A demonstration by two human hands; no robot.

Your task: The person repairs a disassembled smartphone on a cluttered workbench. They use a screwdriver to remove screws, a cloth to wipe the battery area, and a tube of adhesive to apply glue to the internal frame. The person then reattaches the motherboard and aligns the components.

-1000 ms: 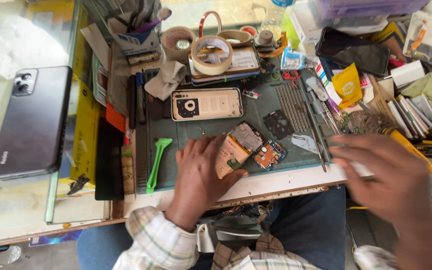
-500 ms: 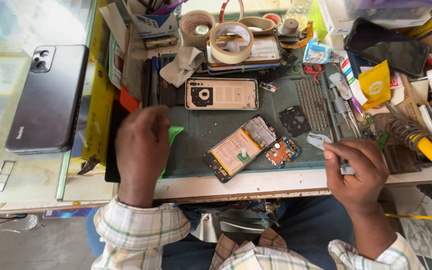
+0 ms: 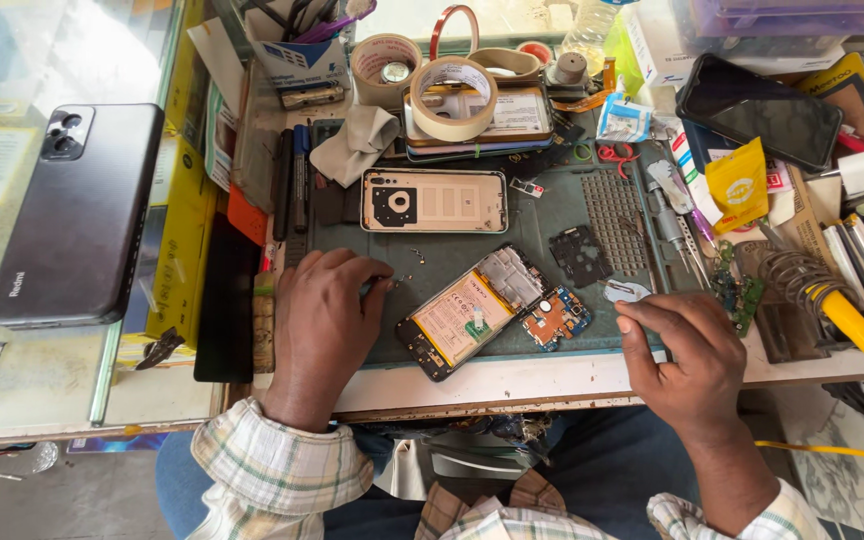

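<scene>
Head view is showing the left hand pressing palm-down on the green mat at centre left, fingertips pinching together by a tiny screw, though whether it is gripping it I cannot tell. Beside it, at centre, the opened phone is lying tilted, its battery and bare metal frame showing, a small circuit board just touching its right edge. It is looking light, stiff and fragile; holding it by the outer frame edges seems safest, never by the exposed parts. At lower right, the right hand is curling shut around a small white piece.
</scene>
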